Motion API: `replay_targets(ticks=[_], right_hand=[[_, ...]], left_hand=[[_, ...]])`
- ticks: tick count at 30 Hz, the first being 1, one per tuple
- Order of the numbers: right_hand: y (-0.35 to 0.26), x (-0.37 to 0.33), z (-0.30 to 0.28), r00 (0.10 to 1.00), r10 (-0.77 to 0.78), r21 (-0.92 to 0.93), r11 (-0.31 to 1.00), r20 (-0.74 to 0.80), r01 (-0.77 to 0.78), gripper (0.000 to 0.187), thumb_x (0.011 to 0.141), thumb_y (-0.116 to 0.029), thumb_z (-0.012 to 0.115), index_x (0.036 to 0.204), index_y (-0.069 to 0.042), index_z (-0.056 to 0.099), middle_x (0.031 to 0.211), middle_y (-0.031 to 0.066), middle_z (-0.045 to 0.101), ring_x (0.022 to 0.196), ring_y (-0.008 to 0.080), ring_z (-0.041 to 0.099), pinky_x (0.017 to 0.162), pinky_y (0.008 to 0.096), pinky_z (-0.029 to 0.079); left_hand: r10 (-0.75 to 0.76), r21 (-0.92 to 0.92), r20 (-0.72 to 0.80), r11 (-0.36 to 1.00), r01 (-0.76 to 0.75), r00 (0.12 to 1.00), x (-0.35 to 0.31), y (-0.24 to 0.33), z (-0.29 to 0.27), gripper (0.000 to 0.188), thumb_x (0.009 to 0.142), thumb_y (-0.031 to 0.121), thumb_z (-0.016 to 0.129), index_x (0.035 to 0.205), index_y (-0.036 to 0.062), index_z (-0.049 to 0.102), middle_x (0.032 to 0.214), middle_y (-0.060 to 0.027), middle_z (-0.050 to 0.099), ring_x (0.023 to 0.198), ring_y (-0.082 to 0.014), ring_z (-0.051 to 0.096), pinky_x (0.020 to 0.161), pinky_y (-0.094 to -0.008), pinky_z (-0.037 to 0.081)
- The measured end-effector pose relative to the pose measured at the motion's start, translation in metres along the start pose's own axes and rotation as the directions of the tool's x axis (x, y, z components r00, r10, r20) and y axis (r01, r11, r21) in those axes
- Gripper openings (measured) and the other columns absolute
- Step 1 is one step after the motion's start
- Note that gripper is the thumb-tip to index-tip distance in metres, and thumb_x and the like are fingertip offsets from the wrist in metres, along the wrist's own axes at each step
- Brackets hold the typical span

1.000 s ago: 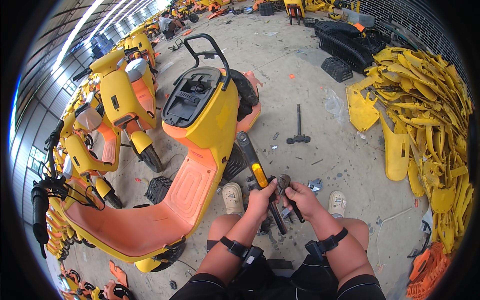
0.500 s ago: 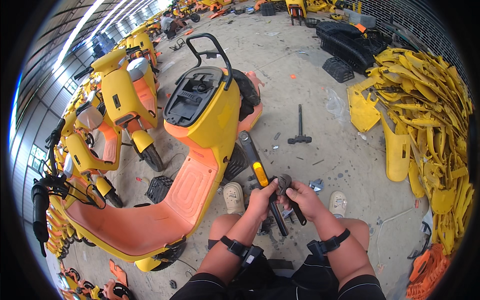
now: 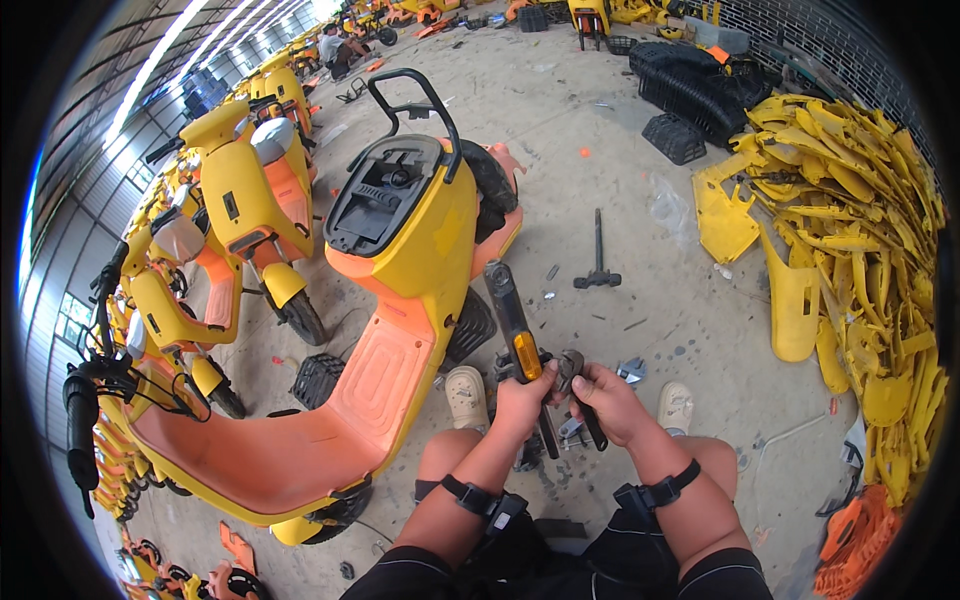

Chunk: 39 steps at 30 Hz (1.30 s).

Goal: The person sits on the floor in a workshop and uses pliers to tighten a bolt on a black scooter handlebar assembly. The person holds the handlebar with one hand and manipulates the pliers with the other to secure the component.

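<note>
**Gripping black bar (image 3: 508,308) and wrench (image 3: 592,424), two hands meet above the concrete floor (image 3: 690,330)**

And look at the left hand (image 3: 522,402): fingers wrapped firmly around the bar, thumb pressed along it, just below an amber reflector (image 3: 526,355). The bar slants, its rounded upper end leaning toward the yellow-and-orange scooter (image 3: 390,320), its lower end poking out beneath the fist. Right beside it, the right hand (image 3: 612,405) has its fingers curled on the wrench, dark head up by the left thumb, black handle hanging down. Whether that head touches the bar, I can't tell from here!

Both tools of the moment sit in front of the knees, between two beige clogs (image 3: 466,398). Just past the hands, a silvery metal piece (image 3: 630,370) lies on the floor; farther out, a dark T-shaped stem (image 3: 598,262). Over on the right, a great heap of yellow panels (image 3: 860,260), with orange parts (image 3: 858,540) at its near end.
</note>
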State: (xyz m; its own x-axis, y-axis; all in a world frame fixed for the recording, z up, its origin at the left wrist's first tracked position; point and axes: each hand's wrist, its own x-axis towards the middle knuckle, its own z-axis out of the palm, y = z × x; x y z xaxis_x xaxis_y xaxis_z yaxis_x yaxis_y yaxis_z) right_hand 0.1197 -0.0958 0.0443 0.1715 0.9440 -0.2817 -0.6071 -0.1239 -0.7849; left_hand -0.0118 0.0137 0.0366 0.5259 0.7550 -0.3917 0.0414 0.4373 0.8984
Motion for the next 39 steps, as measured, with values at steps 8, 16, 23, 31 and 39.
replay_targets(ticks=[8,16,23,31,39], right_hand=[[0.001,-0.001,-0.003,0.996,-0.069,-0.08,0.994,0.056,0.073,0.022,0.101,-0.022,0.06,0.109,-0.002,0.06,0.097,0.0081,0.068,0.07,0.0109,0.058,0.061,0.0249,0.047],[-0.012,-0.014,0.017,0.99,-0.107,-0.322,0.944,-0.094,0.072,0.019,0.1,-0.019,0.057,0.097,-0.002,0.061,0.078,0.0016,0.063,0.059,0.006,0.053,0.052,0.0223,0.042],[-0.021,-0.012,0.007,0.991,-0.087,-0.521,0.853,-0.102,0.021,0.02,0.097,-0.02,0.063,0.094,0.0,0.064,0.073,0.0013,0.062,0.059,0.0067,0.052,0.053,0.0255,0.042],[-0.018,-0.009,0.0,0.997,-0.017,-0.473,0.881,-0.082,-0.024,0.017,0.097,-0.017,0.063,0.097,0.0,0.064,0.075,0.0023,0.064,0.06,0.0062,0.053,0.056,0.0237,0.044],[-0.027,-0.016,-0.014,0.999,0.028,-0.413,0.91,-0.022,-0.035,0.019,0.099,-0.013,0.057,0.111,0.001,0.063,0.082,0.0027,0.066,0.063,0.0062,0.054,0.059,0.0235,0.046]], left_hand=[[-0.002,-0.046,0.037,0.999,0.003,0.999,-0.004,0.001,-0.002,0.036,0.091,0.033,0.075,0.082,-0.0003,0.066,0.07,-0.005,0.064,0.062,-0.0131,0.06,0.059,-0.028,0.047],[-0.155,-0.236,0.204,0.951,0.202,0.967,-0.003,0.012,-0.003,0.035,0.091,0.037,0.072,0.084,0.0043,0.061,0.069,-0.0056,0.06,0.058,-0.0165,0.057,0.054,-0.0286,0.044],[-0.154,-0.079,0.131,0.983,0.166,0.979,0.0,0.018,-0.008,0.027,0.092,0.028,0.072,0.086,0.0032,0.063,0.069,-0.0047,0.061,0.057,-0.016,0.058,0.051,-0.0277,0.044],[-0.145,-0.099,0.176,0.981,0.165,0.974,0.001,0.014,-0.009,0.026,0.093,0.026,0.07,0.09,0.0017,0.064,0.07,-0.0051,0.061,0.057,-0.0156,0.058,0.05,-0.0278,0.044],[-0.183,-0.199,0.165,0.956,0.214,0.969,0.007,0.015,-0.01,0.028,0.09,0.03,0.073,0.085,0.0057,0.059,0.069,-0.0055,0.059,0.057,-0.0174,0.058,0.051,-0.028,0.044]])
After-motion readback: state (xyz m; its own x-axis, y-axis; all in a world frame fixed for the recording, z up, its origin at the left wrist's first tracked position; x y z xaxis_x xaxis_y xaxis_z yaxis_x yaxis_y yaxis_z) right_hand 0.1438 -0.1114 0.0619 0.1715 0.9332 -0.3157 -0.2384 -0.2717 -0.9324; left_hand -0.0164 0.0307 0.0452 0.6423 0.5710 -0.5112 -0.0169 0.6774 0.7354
